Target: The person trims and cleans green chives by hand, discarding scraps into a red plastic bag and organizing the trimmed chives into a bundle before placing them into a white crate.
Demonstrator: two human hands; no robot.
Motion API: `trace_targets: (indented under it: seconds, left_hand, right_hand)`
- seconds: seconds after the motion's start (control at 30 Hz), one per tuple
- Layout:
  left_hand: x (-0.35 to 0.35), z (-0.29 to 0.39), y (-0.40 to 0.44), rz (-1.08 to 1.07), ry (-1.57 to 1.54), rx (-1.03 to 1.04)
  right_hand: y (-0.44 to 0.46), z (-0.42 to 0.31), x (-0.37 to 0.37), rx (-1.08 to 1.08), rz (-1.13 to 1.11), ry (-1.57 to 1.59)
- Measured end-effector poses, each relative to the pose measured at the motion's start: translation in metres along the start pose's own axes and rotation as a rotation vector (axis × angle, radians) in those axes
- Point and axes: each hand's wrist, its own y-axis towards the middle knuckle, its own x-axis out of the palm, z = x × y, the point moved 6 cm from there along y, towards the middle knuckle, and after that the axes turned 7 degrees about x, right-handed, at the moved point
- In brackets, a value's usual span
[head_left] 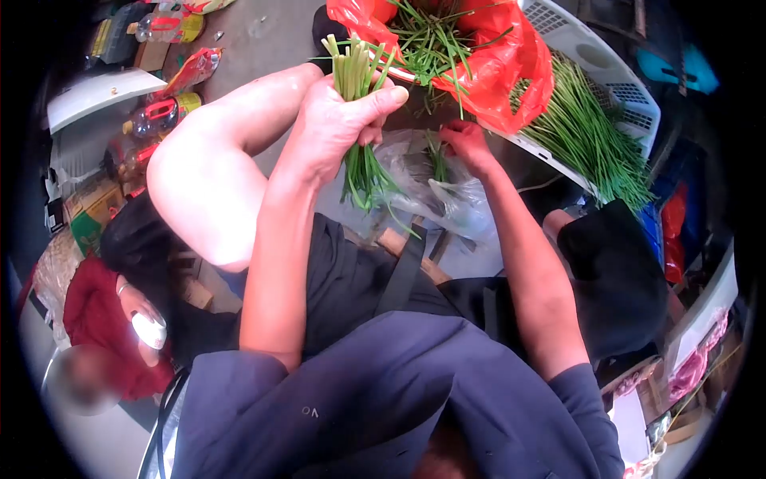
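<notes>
Fingers of your left hand (325,126) wrapped round the chive bunch (352,76)

Bunch is beside the red bag (523,72), pale ends pointing away from you. Right hand (471,148) fingers curled by loose strands (437,162) over the clear bag (471,209); can't tell if they're pinching. I'd grip snugly without crushing, keep pale ends level.

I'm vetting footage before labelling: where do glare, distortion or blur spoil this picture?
Head view: edges bend as through a wide-angle lens, with black corners; head view: the bare leg is overexposed, nearly white; head view: another person's head is a blurred patch; head view: the left hand and its green stalks look fairly clear.
</notes>
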Motion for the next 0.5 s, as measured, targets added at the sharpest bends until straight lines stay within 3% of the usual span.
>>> trace_targets:
  seconds: [0.23, 0.5]
  left_hand:
    - [0.013, -0.016, -0.004, -0.106, 0.082, 0.026]
    - [0.049, -0.042, -0.016, -0.387, 0.157, -0.092]
  right_hand:
    - [-0.081, -0.049, 0.004, 0.065, -0.12, 0.152]
    - [-0.148, -0.119, 0.0, -0.178, -0.17, 0.499]
